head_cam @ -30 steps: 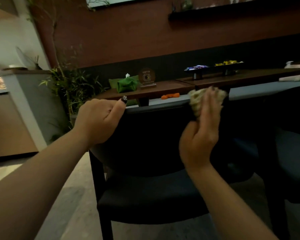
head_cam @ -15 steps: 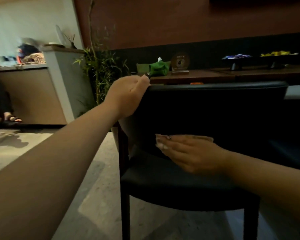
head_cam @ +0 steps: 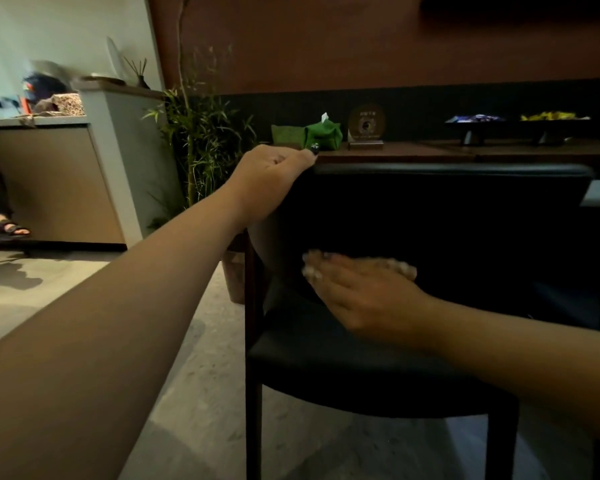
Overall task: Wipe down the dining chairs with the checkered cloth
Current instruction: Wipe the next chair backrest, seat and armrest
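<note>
Head view: right hand point(head_cam: 364, 292) with cloth point(head_cam: 400, 266) unmoved on chair back point(head_cam: 465, 220).

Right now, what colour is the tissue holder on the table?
Green, the tissue holder shows clearly in the head view.

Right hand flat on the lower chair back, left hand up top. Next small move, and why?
Probably sweep the right hand rightward along the lower backrest. It presses the cloth flat near the backrest's left edge, so the span to the right looks unwiped at this height. The left hand grips the top left corner, steadying the chair.
</note>
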A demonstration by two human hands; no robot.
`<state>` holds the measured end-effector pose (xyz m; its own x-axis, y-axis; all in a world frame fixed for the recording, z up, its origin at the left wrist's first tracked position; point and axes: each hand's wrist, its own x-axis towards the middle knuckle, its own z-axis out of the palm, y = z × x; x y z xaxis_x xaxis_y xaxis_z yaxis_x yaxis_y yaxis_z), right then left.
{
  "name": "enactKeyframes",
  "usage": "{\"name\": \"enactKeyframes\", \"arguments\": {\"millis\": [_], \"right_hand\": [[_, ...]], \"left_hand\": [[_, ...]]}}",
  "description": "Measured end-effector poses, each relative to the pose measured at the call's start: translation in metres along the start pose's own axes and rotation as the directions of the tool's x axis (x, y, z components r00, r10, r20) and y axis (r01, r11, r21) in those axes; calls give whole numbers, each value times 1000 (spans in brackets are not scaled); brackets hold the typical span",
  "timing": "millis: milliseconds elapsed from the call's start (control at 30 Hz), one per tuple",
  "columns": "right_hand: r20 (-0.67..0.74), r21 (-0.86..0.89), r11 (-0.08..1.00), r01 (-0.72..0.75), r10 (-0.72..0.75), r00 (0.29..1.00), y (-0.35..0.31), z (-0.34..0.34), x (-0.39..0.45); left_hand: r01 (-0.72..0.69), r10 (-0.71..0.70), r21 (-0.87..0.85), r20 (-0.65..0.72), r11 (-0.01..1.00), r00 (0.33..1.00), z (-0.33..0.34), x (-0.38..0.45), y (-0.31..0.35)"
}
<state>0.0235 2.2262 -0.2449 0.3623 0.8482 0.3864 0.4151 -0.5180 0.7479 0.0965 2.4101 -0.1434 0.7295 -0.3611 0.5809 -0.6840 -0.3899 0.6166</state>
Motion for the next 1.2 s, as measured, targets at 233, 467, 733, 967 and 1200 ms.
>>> {"name": "enactKeyframes", "arguments": {"millis": [233,467,733,967,1200], "right_hand": [[-267,-152,980,-126,82,960,21,-2,35],[392,11,999,-37,29,920,-23,13,39],[318,-53,998,-45,59,946,-14,21,44],[-121,61,984,-166,173,977,-2,-5,37],[-154,-7,1000,16,-17,988,13,11,-17]], "left_hand": [[-11,14,21,-119,1000,993,-3,-7,-24],[134,-170,-319,-88,938,982,-5,-1,-27],[140,-212,-452,-112,881,971,-1,-1,-22],[110,-126,-110,-149,988,981,-3,-1,-27],[36,0,140,-246,989,969,10,-9,-19]]}}
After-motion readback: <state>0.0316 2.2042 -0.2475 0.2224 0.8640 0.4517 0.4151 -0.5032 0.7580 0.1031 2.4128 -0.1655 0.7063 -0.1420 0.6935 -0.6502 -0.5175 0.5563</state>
